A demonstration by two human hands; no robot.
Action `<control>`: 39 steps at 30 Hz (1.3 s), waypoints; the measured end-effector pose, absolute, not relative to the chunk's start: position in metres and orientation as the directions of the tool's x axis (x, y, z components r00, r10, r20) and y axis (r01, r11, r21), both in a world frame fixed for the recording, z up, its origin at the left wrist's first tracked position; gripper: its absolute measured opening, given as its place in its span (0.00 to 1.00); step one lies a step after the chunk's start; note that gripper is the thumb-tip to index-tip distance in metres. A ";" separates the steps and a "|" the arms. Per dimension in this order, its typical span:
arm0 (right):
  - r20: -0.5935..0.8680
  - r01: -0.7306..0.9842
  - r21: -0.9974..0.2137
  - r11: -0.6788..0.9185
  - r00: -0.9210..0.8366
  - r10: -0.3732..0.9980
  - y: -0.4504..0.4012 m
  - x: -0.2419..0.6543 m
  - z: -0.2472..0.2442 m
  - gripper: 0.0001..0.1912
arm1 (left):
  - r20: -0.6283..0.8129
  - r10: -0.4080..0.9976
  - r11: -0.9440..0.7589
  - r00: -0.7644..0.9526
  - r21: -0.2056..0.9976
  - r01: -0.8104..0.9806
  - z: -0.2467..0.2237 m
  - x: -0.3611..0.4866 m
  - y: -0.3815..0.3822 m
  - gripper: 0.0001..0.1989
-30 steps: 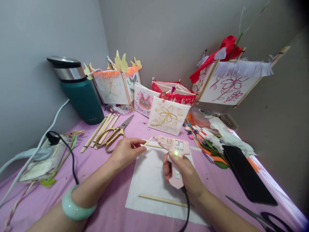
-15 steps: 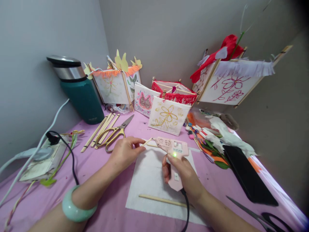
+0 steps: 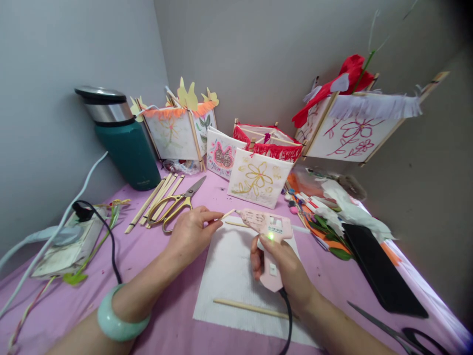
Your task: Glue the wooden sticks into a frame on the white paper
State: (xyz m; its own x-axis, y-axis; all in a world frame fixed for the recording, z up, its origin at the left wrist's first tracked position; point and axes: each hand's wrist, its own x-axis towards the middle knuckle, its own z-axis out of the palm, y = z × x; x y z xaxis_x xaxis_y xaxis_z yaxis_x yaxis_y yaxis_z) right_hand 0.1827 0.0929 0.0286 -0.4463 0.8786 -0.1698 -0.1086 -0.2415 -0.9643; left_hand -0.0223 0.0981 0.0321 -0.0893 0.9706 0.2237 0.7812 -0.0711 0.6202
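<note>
Glue gun (image 3: 266, 223) was in the right hand (image 3: 290, 264), over the upper part of the white sheet (image 3: 232, 268), nozzle pointing at the left hand. You could read "GLUE GUN" on its pink side, with a green light glowing next to the thumb. Right fingers were wrapped around the handle, and that forearm came in from the bottom right. Black cord (image 3: 289, 323) hung off the grip and ran down past the sheet's lower edge.

Left hand (image 3: 192, 229) was pinching a short stick (image 3: 228, 214) between thumb and fingertips, its far end right at the nozzle; couldn't tell if they touched. That forearm angled up from the bottom left, green bangle (image 3: 109, 315) and all. One stick lay just under the nozzle, and a longer stick (image 3: 251, 308) lay across the bottom of the sheet, with bare paper between the two.

Gold scissors (image 3: 184, 198) sat just beyond the left hand, next to a bunch of sticks (image 3: 153, 203). A panel with a yellow flower (image 3: 258, 177) leaned behind the nozzle, a strip of pink cloth (image 3: 210, 195) between it and the gold scissors. Teal flask (image 3: 127, 155) stood back left, lettering too small to read. Over on the right, the black phone (image 3: 384, 271) lay near the cloth's edge, dark scissors (image 3: 384, 326) closer in.
</note>
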 end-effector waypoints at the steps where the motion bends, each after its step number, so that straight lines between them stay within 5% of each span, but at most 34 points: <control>1: -0.164 -0.113 -0.965 -0.239 -0.450 0.878 0.093 0.183 0.028 0.18 | 0.214 0.973 -0.075 -0.086 0.646 0.760 0.032 -0.023 0.099 0.12; 9: -0.110 -0.129 -0.974 -0.185 -0.444 0.889 0.091 0.184 0.030 0.19 | 0.029 0.999 -0.012 -0.023 0.839 0.544 0.036 -0.024 0.100 0.15; 39: -0.108 -0.056 -0.987 -0.150 -0.460 0.881 0.090 0.181 0.032 0.19 | -0.150 0.987 0.158 -0.051 0.937 0.313 0.038 -0.017 0.099 0.17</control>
